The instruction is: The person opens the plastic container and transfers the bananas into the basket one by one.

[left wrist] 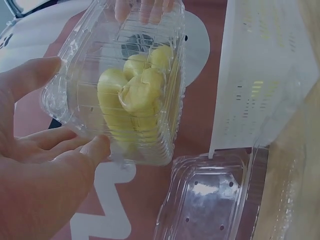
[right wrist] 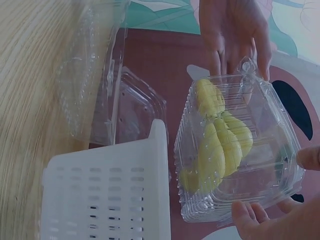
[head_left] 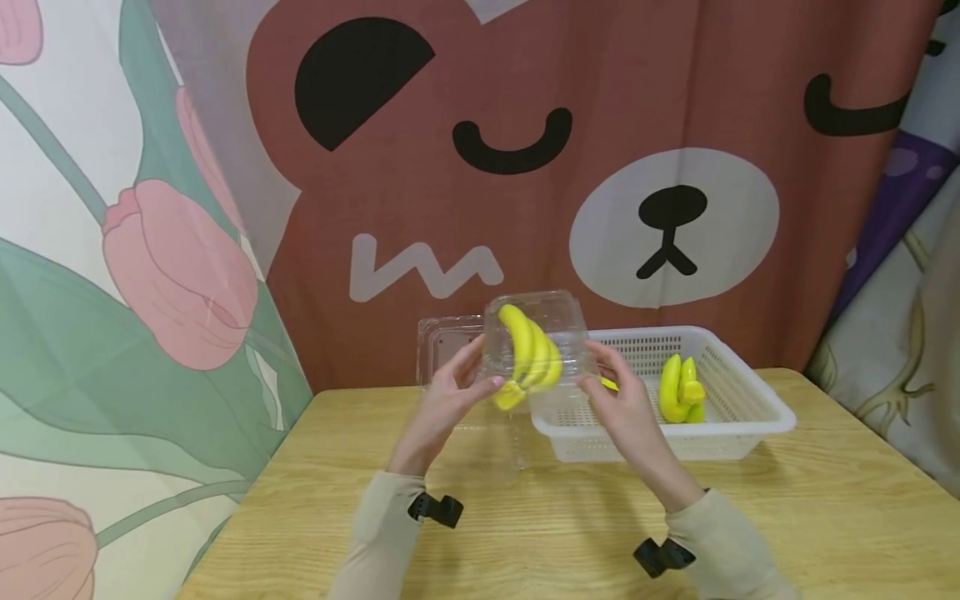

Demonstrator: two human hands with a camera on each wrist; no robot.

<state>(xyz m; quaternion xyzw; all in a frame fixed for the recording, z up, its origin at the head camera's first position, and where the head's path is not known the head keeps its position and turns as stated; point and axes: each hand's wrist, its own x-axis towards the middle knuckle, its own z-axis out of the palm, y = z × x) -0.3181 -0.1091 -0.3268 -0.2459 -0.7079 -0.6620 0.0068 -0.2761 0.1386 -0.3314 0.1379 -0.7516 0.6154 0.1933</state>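
Both hands hold a clear plastic box (head_left: 567, 317) up above the table, one at each side. Inside it lies a toy-like bunch of yellow bananas (head_left: 536, 354), seen through the ribbed wall in both wrist views. My left hand (head_left: 442, 408) grips the left side, with its thumb (left wrist: 37, 75) on the edge in the left wrist view. The right hand (head_left: 630, 408) pinches the opposite edge; its thumb (right wrist: 310, 158) and curled fingers (right wrist: 247, 212) show in the right wrist view.
A white perforated basket (head_left: 667, 442) stands behind the right hand, with another yellow banana bunch (head_left: 681, 390) in it and a bit of yellow (head_left: 609, 383) near its left end. An open clear plastic container (head_left: 442, 333) stands left of the basket. Under everything is a wooden table (head_left: 315, 500).
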